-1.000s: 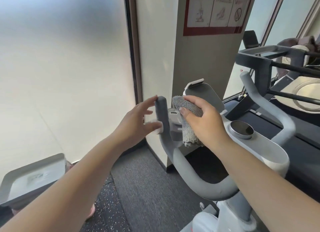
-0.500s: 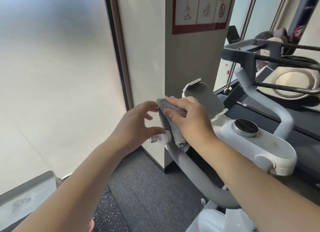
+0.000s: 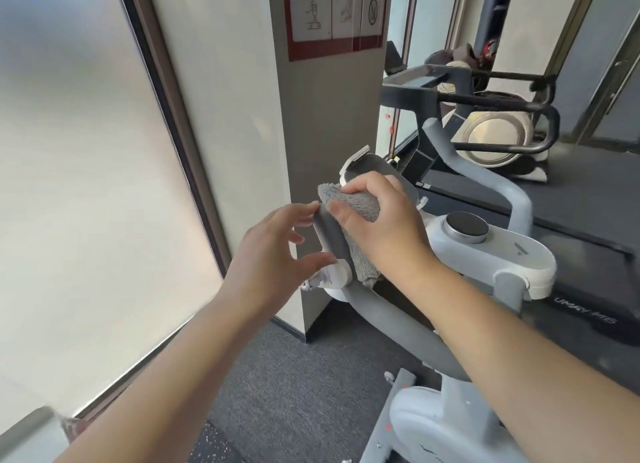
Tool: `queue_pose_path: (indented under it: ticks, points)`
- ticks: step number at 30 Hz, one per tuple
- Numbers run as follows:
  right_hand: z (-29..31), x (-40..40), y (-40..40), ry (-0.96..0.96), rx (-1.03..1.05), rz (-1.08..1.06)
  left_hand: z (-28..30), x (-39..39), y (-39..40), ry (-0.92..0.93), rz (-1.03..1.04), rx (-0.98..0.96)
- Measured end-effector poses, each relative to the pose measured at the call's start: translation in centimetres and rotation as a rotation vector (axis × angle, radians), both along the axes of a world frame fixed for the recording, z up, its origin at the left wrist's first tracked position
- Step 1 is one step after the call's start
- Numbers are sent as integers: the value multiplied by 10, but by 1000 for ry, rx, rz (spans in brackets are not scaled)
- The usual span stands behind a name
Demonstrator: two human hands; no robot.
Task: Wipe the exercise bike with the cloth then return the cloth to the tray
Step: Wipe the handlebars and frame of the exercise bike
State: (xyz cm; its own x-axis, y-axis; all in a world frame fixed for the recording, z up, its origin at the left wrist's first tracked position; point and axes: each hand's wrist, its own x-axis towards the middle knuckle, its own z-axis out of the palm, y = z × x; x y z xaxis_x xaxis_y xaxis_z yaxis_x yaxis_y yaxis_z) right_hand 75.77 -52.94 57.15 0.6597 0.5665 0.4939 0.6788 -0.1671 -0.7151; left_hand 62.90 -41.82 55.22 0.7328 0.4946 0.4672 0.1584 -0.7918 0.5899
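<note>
Gripping the grey cloth (image 3: 349, 208) in a bunch, the right hand (image 3: 377, 220) presses it over the top and right side of the upright handlebar horn (image 3: 329, 237) at the centre of the frame; a tail of cloth hangs down behind the horn. The left hand (image 3: 273, 255) sits just left of the same horn, fingers spread and loosely curled, fingertips touching its upper end and the thumb resting against the white knob (image 3: 334, 275) at its base, clasping nothing.

The horn's long axis runs nearly upright, leaning slightly, then bends down and right into the grey handlebar tube (image 3: 398, 324) of the exercise bike (image 3: 485, 251). I judge the wipe should follow that axis downward, the right hand leading and the left steadying.

The tray (image 3: 31, 435) shows only as a grey corner at the lower left of the frame, well apart from both hands and nearer the left arm, so the return goes down and left.
</note>
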Motion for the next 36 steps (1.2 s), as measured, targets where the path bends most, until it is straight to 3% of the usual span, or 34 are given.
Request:
queue_pose_path:
  ticks: [9, 14, 20, 23, 27, 30, 36]
  points:
    - [-22, 4, -27, 109, -83, 34, -1, 2, 3, -55, -3, -46]
    - [7, 4, 0, -110, -52, 122, -5, 4, 2, -34, -38, -170]
    - [-14, 0, -8, -212, -23, 237, -6, -1, 3, 9, -53, -253]
    - [-21, 1, -20, -197, -85, 273, -13, -5, 2, 85, -61, -252]
    - [-4, 5, -13, -197, -8, 214, -17, -7, -1, 166, -54, -214]
    - [6, 9, 1, -286, -37, 205, -17, -6, -3, 168, -24, -236]
    - [-22, 3, -23, -222, -146, 317, -14, -6, -6, 168, 37, -257]
